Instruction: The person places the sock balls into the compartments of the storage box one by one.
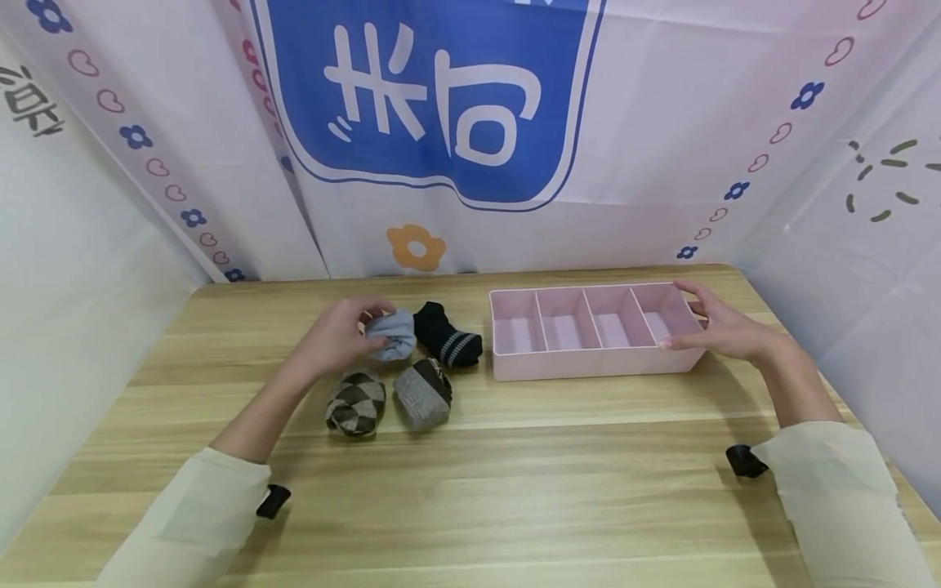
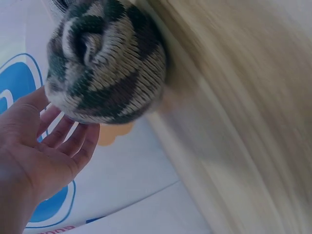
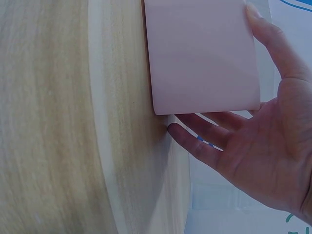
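Here the left hand (image 1: 334,336) curls its fingers over the blue sock (image 1: 392,335), a rolled bundle at the back left of a cluster of four on the table (image 1: 559,490). The black sock (image 1: 447,335) lies just to its right, touching or nearly so; the argyle sock (image 1: 356,403) and the grey sock (image 1: 422,396) sit just in front, nearer the person. The right hand (image 1: 724,328) is spread with straight fingers against the right end of the pink tray (image 1: 588,363), thumb on the near wall and fingers along the end wall, as the right wrist view confirms; it steadies the tray and does not clasp it.

To lift the blue sock well, I would close thumb and fingers fully around the bundle so the roll does not come undone, and raise it straight up before moving sideways, since the black sock and the argyle sock lie close enough to be dragged along. The tray has four compartments in a row, all of them bare as far as can be seen, and it looks light, so the flat right hand is probably worth keeping against the end wall to stop it sliding. The left wrist view shows the argyle sock close below the palm, a likely thing to knock.
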